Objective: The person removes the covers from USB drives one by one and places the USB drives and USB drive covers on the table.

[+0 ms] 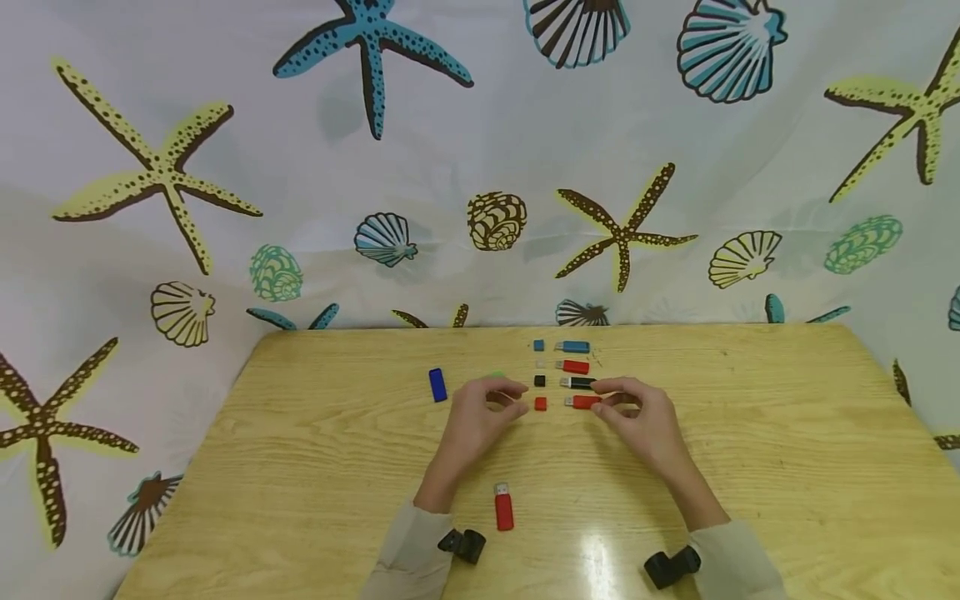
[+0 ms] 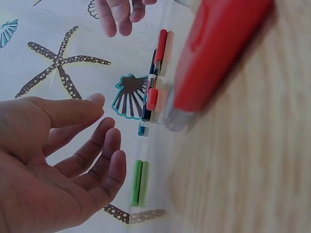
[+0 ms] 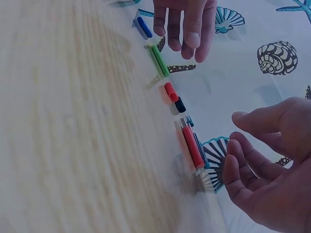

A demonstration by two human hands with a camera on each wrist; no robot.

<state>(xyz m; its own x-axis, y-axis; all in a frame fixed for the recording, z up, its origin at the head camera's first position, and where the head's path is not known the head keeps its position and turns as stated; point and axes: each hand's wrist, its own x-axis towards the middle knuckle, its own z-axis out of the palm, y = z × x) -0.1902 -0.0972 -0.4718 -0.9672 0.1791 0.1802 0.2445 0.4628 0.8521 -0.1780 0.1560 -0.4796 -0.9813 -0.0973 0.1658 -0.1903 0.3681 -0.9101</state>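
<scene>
My left hand (image 1: pixel 480 412) hovers beside a small red cap (image 1: pixel 540 404), thumb and fingers loosely bent with nothing between them. Near the nearest red USB stick (image 1: pixel 581 402) in the row is my right hand (image 1: pixel 643 417); the right wrist view shows its fingertips apart and holding nothing. Behind that stick lie a black USB stick (image 1: pixel 576 383), another red USB stick (image 1: pixel 573 367) and a blue USB stick (image 1: pixel 573 347). Left of them stand a black cap (image 1: pixel 540 381), a whitish cap (image 1: pixel 540 364) and a blue cap (image 1: pixel 538 345).
A separate red USB stick (image 1: pixel 504 508) lies uncapped between the forearms. A dark blue stick (image 1: pixel 438 385) lies left of the left hand. A green stick (image 2: pixel 137 183) is mostly hidden behind that hand in the head view. A patterned cloth (image 1: pixel 450 167) hangs behind the table.
</scene>
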